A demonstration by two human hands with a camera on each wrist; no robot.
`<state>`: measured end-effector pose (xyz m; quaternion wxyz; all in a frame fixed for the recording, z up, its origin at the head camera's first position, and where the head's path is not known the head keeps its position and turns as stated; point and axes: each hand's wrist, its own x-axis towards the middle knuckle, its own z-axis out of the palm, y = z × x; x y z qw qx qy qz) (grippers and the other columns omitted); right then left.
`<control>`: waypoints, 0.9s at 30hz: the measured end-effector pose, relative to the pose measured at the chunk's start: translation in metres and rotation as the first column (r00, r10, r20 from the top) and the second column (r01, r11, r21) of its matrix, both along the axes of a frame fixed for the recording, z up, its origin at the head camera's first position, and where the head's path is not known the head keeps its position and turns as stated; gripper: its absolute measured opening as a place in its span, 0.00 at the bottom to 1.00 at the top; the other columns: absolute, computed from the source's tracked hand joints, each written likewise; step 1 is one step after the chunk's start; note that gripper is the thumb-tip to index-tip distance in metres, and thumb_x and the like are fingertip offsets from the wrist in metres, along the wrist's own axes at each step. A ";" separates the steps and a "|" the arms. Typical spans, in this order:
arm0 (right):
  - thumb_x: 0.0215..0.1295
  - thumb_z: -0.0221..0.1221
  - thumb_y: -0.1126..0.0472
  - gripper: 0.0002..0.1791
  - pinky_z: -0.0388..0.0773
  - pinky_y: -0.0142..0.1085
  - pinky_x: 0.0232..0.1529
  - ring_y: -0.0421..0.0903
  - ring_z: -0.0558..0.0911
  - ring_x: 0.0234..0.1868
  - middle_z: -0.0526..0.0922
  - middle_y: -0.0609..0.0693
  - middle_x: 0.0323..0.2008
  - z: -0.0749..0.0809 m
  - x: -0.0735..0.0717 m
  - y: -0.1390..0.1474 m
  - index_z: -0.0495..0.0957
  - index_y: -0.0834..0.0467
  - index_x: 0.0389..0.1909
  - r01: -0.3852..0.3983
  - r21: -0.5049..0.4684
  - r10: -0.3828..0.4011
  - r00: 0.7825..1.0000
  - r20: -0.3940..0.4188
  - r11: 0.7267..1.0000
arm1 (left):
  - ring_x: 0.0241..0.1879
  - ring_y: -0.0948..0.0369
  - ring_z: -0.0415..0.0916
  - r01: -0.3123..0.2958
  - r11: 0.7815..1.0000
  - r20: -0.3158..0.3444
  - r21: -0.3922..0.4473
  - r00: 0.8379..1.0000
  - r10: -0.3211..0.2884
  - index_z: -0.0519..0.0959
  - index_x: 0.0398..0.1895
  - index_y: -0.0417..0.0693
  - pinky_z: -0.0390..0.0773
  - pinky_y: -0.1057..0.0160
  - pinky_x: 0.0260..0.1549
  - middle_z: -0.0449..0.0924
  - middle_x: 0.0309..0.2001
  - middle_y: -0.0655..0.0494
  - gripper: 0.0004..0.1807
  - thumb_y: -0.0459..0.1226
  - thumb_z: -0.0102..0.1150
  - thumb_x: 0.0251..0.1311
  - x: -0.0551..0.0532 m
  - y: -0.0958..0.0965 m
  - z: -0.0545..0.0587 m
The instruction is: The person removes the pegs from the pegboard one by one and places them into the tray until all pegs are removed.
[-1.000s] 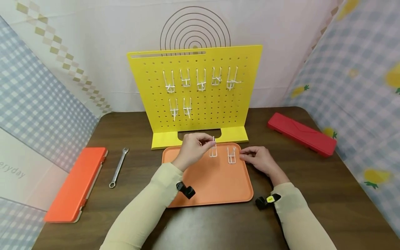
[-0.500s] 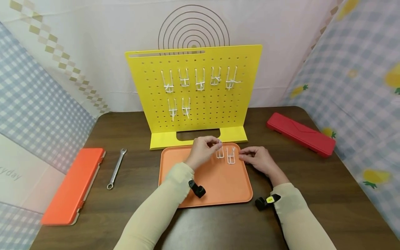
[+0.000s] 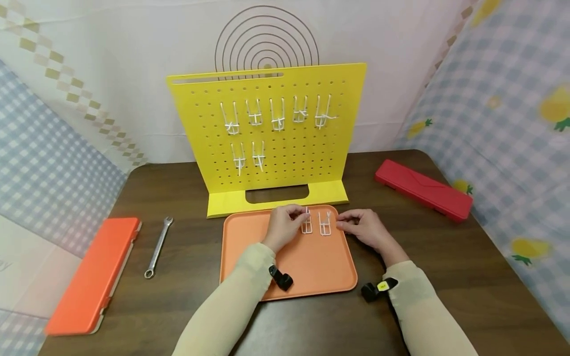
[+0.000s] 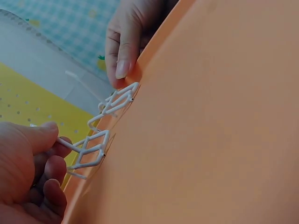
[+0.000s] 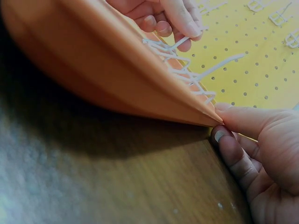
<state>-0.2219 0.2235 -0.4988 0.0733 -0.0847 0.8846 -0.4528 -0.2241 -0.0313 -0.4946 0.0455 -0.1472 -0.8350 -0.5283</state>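
Note:
My left hand (image 3: 284, 228) pinches a white wire pegboard hook (image 4: 96, 148) by its prong, between thumb and index finger. The hook's square frame stands low over the far part of the orange tray (image 3: 311, 269), apparently touching it in the left wrist view. Just right of it, a second white wire hook (image 3: 325, 229) rests on the tray. My right hand (image 3: 367, 229) grips the tray's right rim; the right wrist view has the thumb (image 5: 243, 119) above the edge and fingers below. Behind the tray stands a yellow pegboard (image 3: 289, 138) carrying several white hooks (image 3: 278, 118) in two rows.
A wrench (image 3: 158, 247) and an orange-red case (image 3: 95, 277) lie left on the wooden table (image 3: 320, 326). A red case (image 3: 423, 190) sits at the right. The pegboard's yellow foot (image 3: 227, 201) is close behind the tray's far rim.
My left hand has carried its hook right and then lowered it onto the tray beside the other hook. The right hand stays at the rim. The head view has shifted slightly.

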 end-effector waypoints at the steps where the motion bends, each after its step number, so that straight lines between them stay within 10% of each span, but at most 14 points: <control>1: 0.57 0.68 0.50 0.16 0.78 0.37 0.34 0.46 0.79 0.34 0.85 0.49 0.36 0.000 0.000 0.000 0.85 0.53 0.43 -0.001 0.000 0.001 1.000 -0.002 1.000 | 0.27 0.66 0.77 -0.001 1.000 -0.003 -0.002 1.000 0.001 0.86 0.37 0.48 0.77 0.66 0.27 0.83 0.28 0.64 0.06 0.40 0.64 0.62 0.000 0.000 0.000; 27: 0.58 0.68 0.51 0.15 0.79 0.37 0.35 0.45 0.80 0.35 0.85 0.49 0.37 0.002 0.001 -0.001 0.85 0.54 0.43 0.003 -0.006 -0.003 1.000 0.003 1.000 | 0.30 0.69 0.79 0.029 1.000 -0.003 -0.008 1.000 -0.029 0.87 0.39 0.47 0.79 0.68 0.30 0.86 0.32 0.62 0.07 0.38 0.65 0.60 0.001 0.005 -0.003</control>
